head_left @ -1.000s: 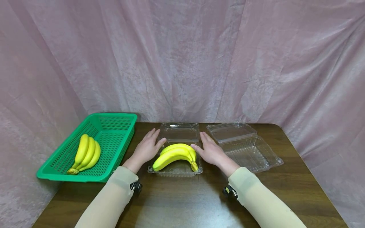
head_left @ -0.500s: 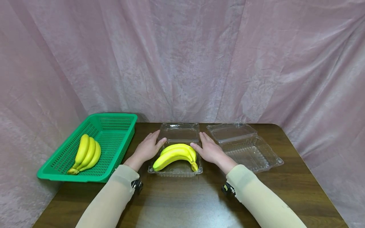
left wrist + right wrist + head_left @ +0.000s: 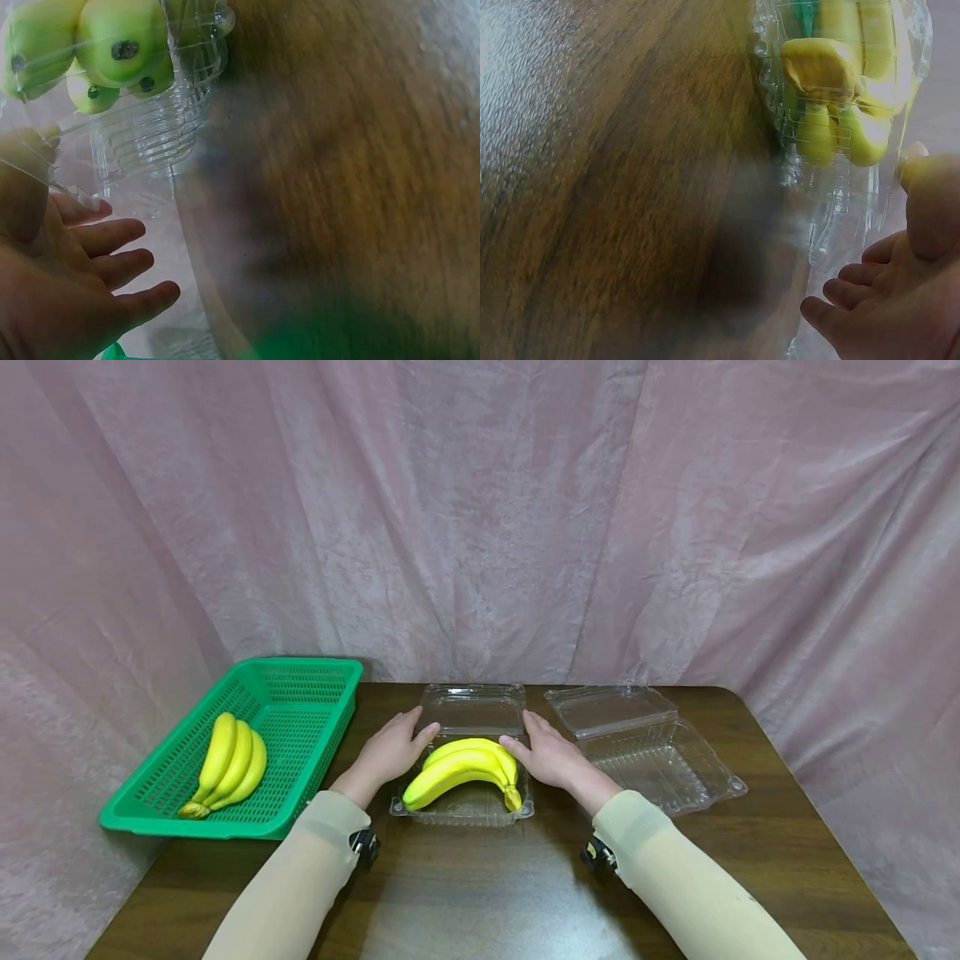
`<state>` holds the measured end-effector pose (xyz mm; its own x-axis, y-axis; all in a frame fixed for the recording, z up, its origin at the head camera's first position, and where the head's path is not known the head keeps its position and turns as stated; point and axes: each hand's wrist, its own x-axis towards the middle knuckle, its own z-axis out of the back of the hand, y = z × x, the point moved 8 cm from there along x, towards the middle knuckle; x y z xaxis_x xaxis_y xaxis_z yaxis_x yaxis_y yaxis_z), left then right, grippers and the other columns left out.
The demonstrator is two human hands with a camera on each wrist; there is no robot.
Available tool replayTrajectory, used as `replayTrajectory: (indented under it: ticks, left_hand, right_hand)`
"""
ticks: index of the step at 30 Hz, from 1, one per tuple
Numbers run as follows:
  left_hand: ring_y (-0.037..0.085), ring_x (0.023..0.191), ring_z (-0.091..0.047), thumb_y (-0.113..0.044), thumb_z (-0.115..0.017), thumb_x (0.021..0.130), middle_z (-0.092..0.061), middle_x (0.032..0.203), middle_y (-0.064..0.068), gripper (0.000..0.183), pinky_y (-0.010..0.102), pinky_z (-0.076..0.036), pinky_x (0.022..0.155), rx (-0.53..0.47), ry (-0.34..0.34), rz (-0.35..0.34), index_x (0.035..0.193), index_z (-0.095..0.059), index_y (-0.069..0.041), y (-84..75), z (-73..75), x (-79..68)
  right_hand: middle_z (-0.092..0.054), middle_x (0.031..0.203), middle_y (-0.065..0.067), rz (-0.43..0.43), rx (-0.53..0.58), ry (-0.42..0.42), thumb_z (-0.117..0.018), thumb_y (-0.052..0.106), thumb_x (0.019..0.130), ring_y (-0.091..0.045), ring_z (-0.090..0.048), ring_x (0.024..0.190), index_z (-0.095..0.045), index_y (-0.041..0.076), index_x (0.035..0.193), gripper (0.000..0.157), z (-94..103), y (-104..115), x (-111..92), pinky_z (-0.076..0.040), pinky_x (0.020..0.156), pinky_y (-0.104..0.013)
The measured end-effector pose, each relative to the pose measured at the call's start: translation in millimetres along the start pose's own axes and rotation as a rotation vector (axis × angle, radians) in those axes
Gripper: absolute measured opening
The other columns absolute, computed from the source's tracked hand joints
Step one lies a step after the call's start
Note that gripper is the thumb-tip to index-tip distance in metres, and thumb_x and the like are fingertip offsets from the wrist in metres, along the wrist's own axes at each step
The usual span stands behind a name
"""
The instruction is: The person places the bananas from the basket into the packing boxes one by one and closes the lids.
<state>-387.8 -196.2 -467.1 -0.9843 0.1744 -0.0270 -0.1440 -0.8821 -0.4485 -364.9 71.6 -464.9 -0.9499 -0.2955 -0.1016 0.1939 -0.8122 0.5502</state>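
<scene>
Head view: left hand (image 3: 388, 750) and right hand (image 3: 553, 755), fingers extended, flank a clear container (image 3: 465, 819), lower centre; bananas (image 3: 456, 766) lie inside. Green basket (image 3: 303, 727) at left. Left wrist view: hand lower left, fingers spread; bananas upper left. Right wrist view: hand lower right, fingers loosely straight; bananas upper right.
</scene>
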Motion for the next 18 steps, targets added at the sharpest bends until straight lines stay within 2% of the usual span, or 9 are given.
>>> replayTrajectory:
  ticks: [18]
  left_hand:
    - [0.046,0.162,-0.031,-0.055,-0.045,0.118,-0.037,0.173,0.027,0.08,0.064,-0.028,0.128,0.004,0.01,0.011,0.171,-0.032,0.003,-1.2,-1.3,0.6]
  right_hand:
    - [-0.019,0.182,-0.021,0.013,0.001,0.022,-0.042,0.065,0.114,-0.038,-0.021,0.167,-0.02,0.0,0.175,0.092,-3.8,-2.9,6.4,-0.024,0.131,-0.059]
